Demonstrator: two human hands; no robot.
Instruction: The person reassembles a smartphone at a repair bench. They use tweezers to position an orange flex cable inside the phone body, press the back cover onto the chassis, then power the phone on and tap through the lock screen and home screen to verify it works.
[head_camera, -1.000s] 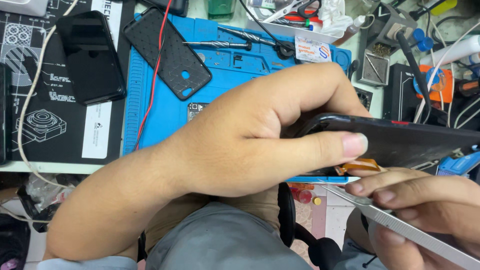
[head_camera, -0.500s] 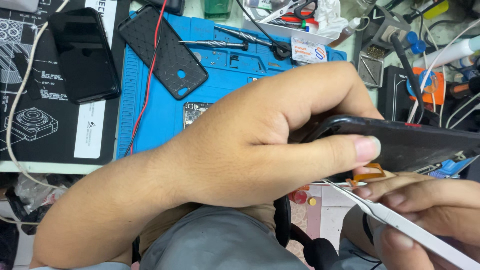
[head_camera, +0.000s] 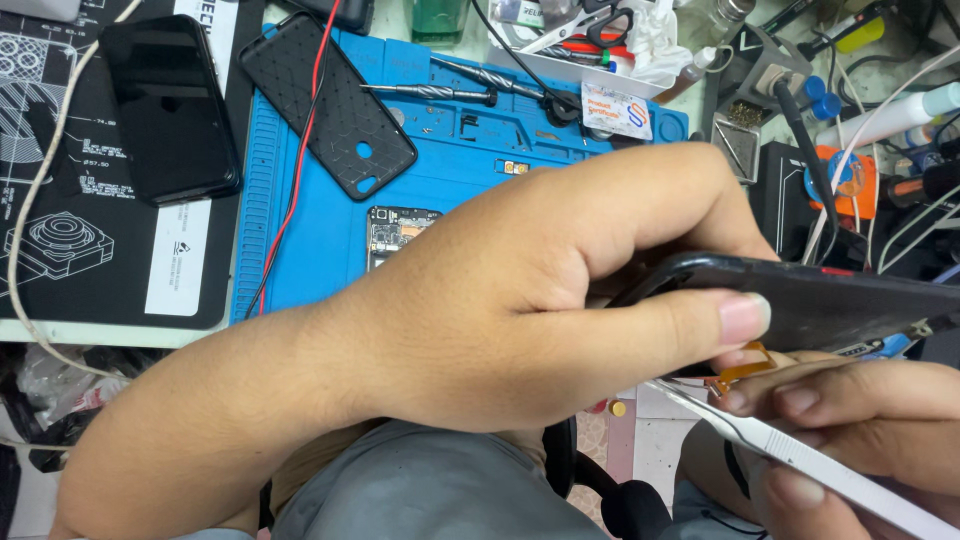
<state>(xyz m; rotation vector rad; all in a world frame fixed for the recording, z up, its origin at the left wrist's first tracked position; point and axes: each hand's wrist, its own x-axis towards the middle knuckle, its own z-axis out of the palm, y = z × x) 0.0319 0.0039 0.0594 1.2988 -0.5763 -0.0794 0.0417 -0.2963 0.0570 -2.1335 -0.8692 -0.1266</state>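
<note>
My left hand (head_camera: 520, 300) grips a black phone (head_camera: 840, 300) by its edge, thumb stretched along its near side, holding it tilted above my lap. An orange flex ribbon (head_camera: 745, 365) hangs from the phone's underside. My right hand (head_camera: 860, 420) sits just below, fingers closed on a white, flat pry tool (head_camera: 800, 460) whose tip points toward the ribbon. A bare circuit board (head_camera: 395, 228) lies on the blue work mat (head_camera: 480, 150), partly hidden behind my left hand.
A black phone case (head_camera: 330, 105) lies on the mat under a red wire (head_camera: 300, 150). Another dark phone (head_camera: 165, 105) rests on a black printed mat at left. Screwdrivers (head_camera: 430, 92), scissors, bottles and cables crowd the back and right.
The view has shifted slightly. My right hand and the pry tool have edged closer under the phone, and the orange ribbon shows more.
</note>
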